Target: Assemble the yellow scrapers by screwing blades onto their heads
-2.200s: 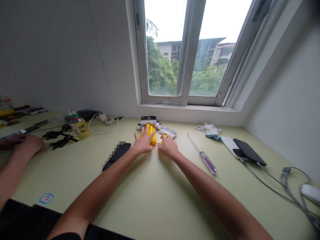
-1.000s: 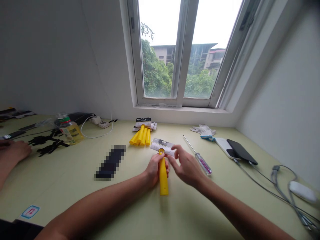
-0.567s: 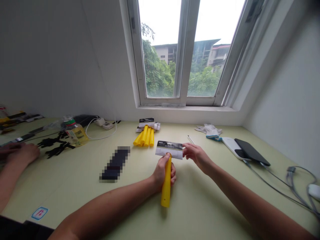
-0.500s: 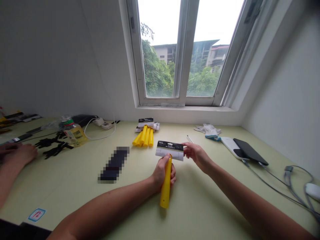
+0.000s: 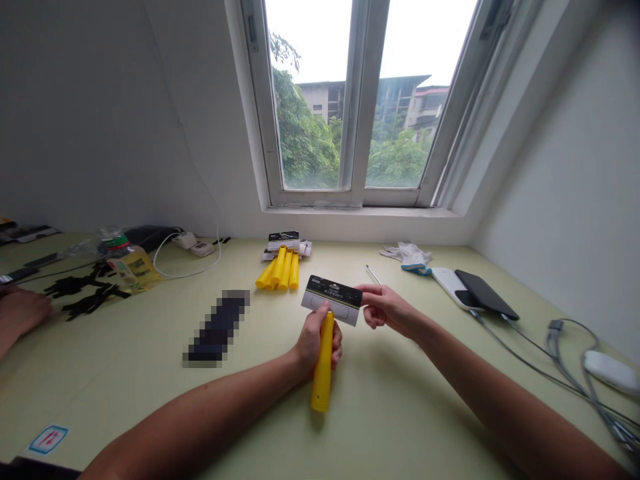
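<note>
My left hand (image 5: 316, 343) is wrapped round a yellow plastic handle (image 5: 321, 373), whose wide end points down toward me. Its thumb presses the lower edge of a black-and-white packaging card (image 5: 333, 303) at the handle's top end. My right hand (image 5: 393, 310) pinches the card's right edge with its fingertips, the other fingers curled; the card partly hides the index tip. Just beyond that hand shows a thin metal rod (image 5: 373, 273), its near end hidden. Farther back lies a bundle of several yellow handles (image 5: 283, 268) with similar cards (image 5: 283, 238).
A blurred-out dark rectangle (image 5: 220, 327) lies left of my left forearm. Gloves (image 5: 407, 255), a phone (image 5: 485, 293) on a white device, and cables (image 5: 530, 343) are at the right. Black strips (image 5: 93, 297), a bottle (image 5: 133, 267) and another person's hand (image 5: 23, 312) are at the left.
The packaging card has tipped, its right side now lower than its left. Both hands keep their hold; the whole view has shifted slightly.
</note>
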Available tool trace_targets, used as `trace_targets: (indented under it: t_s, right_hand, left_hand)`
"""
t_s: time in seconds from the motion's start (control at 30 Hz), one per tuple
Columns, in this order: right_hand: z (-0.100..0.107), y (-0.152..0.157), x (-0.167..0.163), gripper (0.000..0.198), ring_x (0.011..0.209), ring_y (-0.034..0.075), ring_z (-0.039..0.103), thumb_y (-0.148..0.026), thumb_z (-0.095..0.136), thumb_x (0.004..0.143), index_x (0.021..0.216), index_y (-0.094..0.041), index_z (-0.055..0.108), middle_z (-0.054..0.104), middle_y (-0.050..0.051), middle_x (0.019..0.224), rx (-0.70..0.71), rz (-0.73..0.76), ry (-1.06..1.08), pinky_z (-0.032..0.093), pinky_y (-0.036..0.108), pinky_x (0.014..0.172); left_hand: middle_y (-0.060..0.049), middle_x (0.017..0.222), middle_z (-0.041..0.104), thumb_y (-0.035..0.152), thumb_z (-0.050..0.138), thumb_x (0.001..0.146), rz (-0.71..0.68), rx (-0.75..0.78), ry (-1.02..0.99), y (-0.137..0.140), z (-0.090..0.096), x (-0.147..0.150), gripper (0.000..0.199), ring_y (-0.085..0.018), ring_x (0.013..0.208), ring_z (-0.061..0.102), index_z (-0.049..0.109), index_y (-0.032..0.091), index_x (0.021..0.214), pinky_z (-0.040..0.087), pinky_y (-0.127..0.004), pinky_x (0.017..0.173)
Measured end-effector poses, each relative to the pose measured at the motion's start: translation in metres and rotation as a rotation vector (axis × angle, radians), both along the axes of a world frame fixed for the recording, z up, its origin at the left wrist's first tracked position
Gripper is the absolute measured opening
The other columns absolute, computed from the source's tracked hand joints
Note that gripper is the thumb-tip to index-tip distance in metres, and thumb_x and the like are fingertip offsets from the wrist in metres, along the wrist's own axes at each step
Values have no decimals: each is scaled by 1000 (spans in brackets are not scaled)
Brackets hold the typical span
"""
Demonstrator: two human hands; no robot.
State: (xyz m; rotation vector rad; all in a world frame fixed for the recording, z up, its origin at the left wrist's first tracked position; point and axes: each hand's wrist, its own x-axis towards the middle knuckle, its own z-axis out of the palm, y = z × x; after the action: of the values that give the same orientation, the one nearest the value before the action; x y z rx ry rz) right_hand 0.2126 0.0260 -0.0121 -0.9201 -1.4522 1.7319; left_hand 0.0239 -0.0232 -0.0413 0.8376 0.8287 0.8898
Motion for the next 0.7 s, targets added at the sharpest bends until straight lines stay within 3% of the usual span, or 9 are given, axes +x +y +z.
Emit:
trace_targets:
  t_s: [0.13,0.27,0.47,0.57,0.63,0.7]
  right_hand:
    - [-1,-1,-1,44,40,7,51,-41,68,76,107,-10,65,62,3,58,11,-14,-28,23,19,37]
    - [-3,-1,-2,44,40,7,53,-42,66,78,108,-9,65,65,5,63,20,-4,-38,24,19,37]
    - [-9,-1,-9,31,36,6,45,-36,66,75,92,-10,68,57,-1,44,55,6,-119,24,19,39]
    - [-12,-4,-15,21,38,6,47,-30,65,73,81,-10,66,59,0,45,62,5,-129,23,18,40]
    - [-13,-5,-16,21,38,6,47,-31,64,73,80,-11,64,58,-1,45,52,1,-123,20,18,40]
    - [-13,-4,-16,22,34,6,43,-34,64,74,80,-12,62,53,-3,40,34,-7,-116,16,19,39]
  left_hand:
    - [0,39,45,70,36,82,26,45,19,1,-5,0,61,-11,28,40,54,15,60,30,-23,30]
    - [0,32,43,71,33,83,20,77,76,3,-8,0,63,-12,27,38,59,14,71,29,-22,30]
    - [1,36,47,72,36,81,57,28,81,3,-5,1,64,-13,28,39,59,13,89,34,-23,30]
    - [-8,68,67,68,47,80,161,78,-15,3,-1,2,61,-19,53,62,58,12,101,45,-25,38]
    - [-13,95,70,62,55,80,239,116,-102,4,0,2,56,-24,80,68,58,13,107,56,-31,55]
    - [-13,106,68,55,61,80,286,116,-172,4,0,2,49,-25,93,66,59,14,108,58,-37,73]
